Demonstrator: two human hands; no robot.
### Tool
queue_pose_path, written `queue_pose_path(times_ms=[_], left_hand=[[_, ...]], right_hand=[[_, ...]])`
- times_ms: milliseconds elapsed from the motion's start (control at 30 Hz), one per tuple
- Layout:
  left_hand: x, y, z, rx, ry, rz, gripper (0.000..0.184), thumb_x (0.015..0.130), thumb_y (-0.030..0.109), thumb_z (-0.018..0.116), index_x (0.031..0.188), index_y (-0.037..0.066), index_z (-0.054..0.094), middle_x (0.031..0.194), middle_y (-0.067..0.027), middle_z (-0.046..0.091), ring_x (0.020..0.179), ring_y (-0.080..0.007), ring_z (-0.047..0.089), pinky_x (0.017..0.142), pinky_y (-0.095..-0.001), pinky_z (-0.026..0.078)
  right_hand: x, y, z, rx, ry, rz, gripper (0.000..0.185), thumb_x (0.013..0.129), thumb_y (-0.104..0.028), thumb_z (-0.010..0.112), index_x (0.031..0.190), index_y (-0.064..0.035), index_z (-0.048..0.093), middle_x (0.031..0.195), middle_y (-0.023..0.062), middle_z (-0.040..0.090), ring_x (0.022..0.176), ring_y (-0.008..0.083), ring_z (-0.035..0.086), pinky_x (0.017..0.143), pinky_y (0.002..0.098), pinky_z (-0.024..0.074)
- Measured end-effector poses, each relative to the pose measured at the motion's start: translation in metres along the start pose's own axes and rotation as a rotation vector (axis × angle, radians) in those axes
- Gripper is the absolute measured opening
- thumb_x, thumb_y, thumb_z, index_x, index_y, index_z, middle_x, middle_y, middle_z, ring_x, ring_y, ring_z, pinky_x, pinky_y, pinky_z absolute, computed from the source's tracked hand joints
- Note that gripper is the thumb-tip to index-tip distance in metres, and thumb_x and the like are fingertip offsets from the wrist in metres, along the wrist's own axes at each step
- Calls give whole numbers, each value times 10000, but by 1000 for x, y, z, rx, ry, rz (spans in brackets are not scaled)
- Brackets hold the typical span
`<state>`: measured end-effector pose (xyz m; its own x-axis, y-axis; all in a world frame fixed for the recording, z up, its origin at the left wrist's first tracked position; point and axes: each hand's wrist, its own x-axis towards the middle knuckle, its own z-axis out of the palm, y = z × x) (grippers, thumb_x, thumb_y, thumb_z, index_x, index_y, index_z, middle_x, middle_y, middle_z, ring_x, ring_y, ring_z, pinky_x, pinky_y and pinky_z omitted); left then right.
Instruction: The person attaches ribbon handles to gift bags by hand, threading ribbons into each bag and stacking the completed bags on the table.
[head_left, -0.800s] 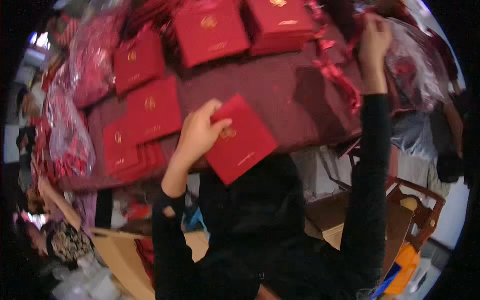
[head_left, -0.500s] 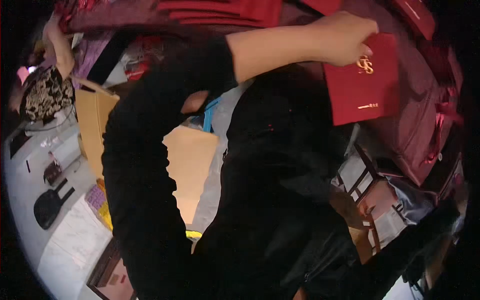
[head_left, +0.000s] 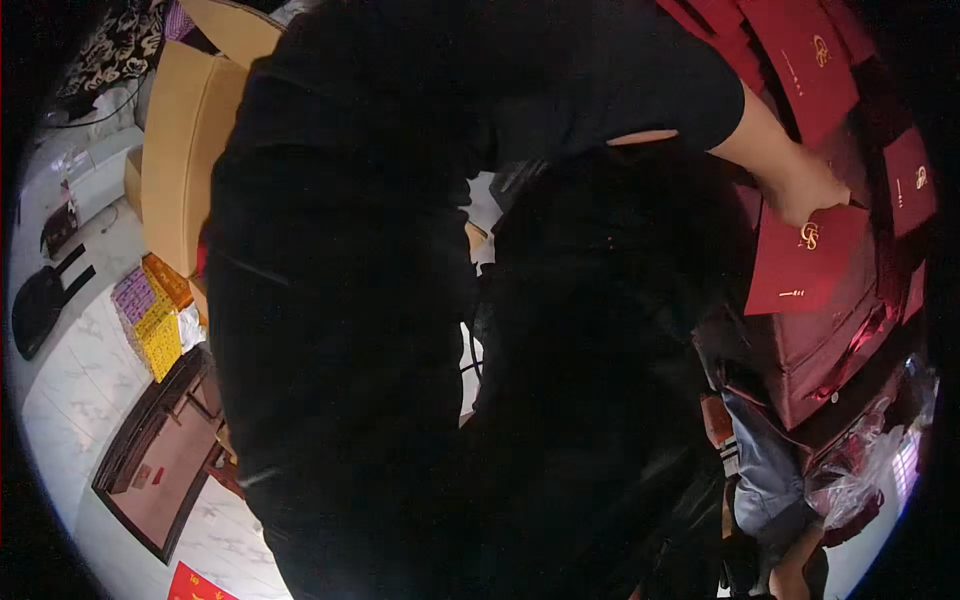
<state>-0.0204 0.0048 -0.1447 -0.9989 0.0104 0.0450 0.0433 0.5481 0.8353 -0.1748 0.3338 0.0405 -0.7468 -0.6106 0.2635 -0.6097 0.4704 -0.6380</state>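
My left hand [head_left: 805,190] reaches across my body to the right side of the head view. Its fingers are closed on the upper edge of a flat red packet [head_left: 805,265] with a gold emblem and small gold print. Below that packet is a dark maroon cloth-covered surface [head_left: 810,345]. Similar red packets with gold emblems lie close by, one above the hand [head_left: 800,75] and another at the far right [head_left: 910,185]. I cannot make out my right hand; black sleeves and clothing fill the middle of the view.
A cardboard box [head_left: 185,150] stands at the left, with a yellow and purple packet [head_left: 150,310] below it. A black item [head_left: 45,310] and a dark-framed panel [head_left: 160,455] are on the pale floor. Crumpled clear plastic [head_left: 870,460] lies at the lower right.
My left hand, still gripping the red packet, has moved right and down, bringing it over the maroon surface. The view has shifted, and the right sleeve stretched to the lower right no longer shows clearly.
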Motion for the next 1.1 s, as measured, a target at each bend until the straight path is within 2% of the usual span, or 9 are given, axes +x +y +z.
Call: queue_pose_path(times_ms=[133,367,467,500,600,633,767,867,1100], left_hand=[[-19,-5,8,-31,6,61,559,814,107,595,1331,36,396,1138,-255,580,1092,-399,550,886,-477,449],[-49,27,-3,-163,116,-131,454,749,42,602,1191,16,501,1075,-246,615,1051,-399,583,855,-452,480],[-42,25,-4,-423,157,-313,286,811,54,626,1087,12,565,1026,-151,652,977,-236,628,843,-343,479],[-45,33,-8,-448,173,-346,233,866,33,581,1096,3,563,1010,-120,658,933,-189,624,825,-326,483],[-43,39,-9,-616,229,-442,241,827,7,604,1066,-24,598,923,-132,679,846,-157,642,737,-287,496],[-43,45,-10,-635,259,-455,238,847,-5,591,1084,-32,590,929,-110,682,836,-134,633,730,-266,493],[-38,54,-14,-705,241,-579,224,871,-20,568,1093,-44,581,948,-96,688,835,-128,635,724,-248,503],[-34,60,-15,-716,232,-599,203,892,1,563,1091,-34,586,944,-90,690,812,-121,637,716,-243,508],[-35,52,2,-689,366,-506,179,933,64,567,1080,-31,605,975,-92,685,829,-115,633,736,-255,513]], right_hand=[[4,-19,-16,-20,-36,11,224,965,-211,516,1124,-74,593,853,7,594,676,67,494,600,210,415],[-10,-79,-14,122,-149,158,237,989,-203,471,1163,-86,581,844,-12,577,651,47,471,569,193,398],[-23,-86,57,323,-362,389,244,1000,-200,452,1179,-91,576,841,-19,570,640,39,461,556,185,390],[-17,-74,98,448,-521,372,161,993,-160,496,1117,-71,543,809,-32,532,634,34,396,559,187,318],[-15,-40,174,490,-312,89,126,976,-134,521,985,-20,575,737,-18,520,697,30,453,609,201,389],[-12,-35,189,575,-299,138,147,971,-145,526,979,-6,575,720,-18,528,687,39,461,601,214,404],[-6,-23,231,460,-166,59,129,932,-146,543,961,-22,563,765,192,609,691,288,641,618,337,481],[-8,-23,230,295,-158,-87,119,907,-159,562,906,-40,559,767,175,622,672,353,623,572,397,480],[-13,-31,238,171,-13,-296,129,863,-153,600,803,-58,535,715,132,603,629,326,614,522,410,469]])
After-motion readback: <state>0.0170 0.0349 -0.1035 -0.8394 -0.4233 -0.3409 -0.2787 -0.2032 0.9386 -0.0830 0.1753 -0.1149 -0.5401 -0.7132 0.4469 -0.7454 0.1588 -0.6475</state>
